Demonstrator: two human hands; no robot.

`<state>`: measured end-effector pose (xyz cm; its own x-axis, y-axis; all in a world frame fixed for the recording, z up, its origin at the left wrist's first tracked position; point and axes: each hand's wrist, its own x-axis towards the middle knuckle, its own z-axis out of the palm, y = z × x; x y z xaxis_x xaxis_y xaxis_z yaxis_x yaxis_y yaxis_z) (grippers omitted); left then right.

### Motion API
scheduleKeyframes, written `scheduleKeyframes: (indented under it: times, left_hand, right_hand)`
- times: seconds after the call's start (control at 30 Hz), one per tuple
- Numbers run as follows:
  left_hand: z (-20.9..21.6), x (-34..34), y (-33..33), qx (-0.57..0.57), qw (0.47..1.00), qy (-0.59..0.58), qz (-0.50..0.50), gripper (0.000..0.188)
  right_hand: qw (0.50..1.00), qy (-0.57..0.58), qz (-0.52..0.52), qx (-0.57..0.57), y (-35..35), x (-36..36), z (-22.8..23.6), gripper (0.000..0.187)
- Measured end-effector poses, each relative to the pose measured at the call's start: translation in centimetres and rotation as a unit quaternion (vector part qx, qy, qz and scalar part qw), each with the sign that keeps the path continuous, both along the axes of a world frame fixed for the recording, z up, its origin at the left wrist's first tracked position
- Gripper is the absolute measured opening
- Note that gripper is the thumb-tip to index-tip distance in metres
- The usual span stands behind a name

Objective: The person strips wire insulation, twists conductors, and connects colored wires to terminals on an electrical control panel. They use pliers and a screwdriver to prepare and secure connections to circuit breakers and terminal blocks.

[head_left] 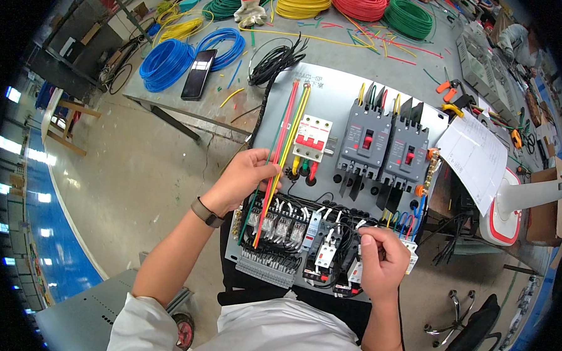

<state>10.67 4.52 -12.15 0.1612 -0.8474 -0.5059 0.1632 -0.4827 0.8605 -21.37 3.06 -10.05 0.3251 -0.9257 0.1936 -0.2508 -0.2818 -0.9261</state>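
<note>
A grey metal panel fitted with electrical parts lies in front of me. My left hand is closed around several long green, red and yellow wires, which run from the panel's top left down over the relays. My right hand is closed above the lower right parts, beside black wiring and a small white contactor block; what its fingertips pinch, if anything, is too small to make out. Between the hands and the far edge sit a white breaker with red switches and two dark grey breakers.
Behind the panel, a grey table bears blue, yellow, red and green wire coils, a phone and black cable. To the right are orange-handled pliers, paper sheets and a white fan-like stand.
</note>
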Motion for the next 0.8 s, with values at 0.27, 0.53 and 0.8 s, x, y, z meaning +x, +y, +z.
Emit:
scheduleKeyframes:
  times: [0.27,0.53,0.8]
  left_hand:
    - [0.0,0.07,0.04,0.004,1.0,0.01,0.004,0.018]
    - [-0.03,0.35,-0.03,0.018,1.0,0.016,-0.001,0.02]
    - [0.19,0.13,-0.09,0.018,1.0,0.016,0.007,0.02]
  right_hand:
    - [1.0,-0.002,0.003,-0.005,-0.06,0.0,0.06,0.009]
    - [1.0,-0.005,-0.005,0.019,0.16,-0.1,-0.41,0.011]
    - [1.0,-0.01,-0.004,0.022,0.18,-0.01,-0.39,0.01]
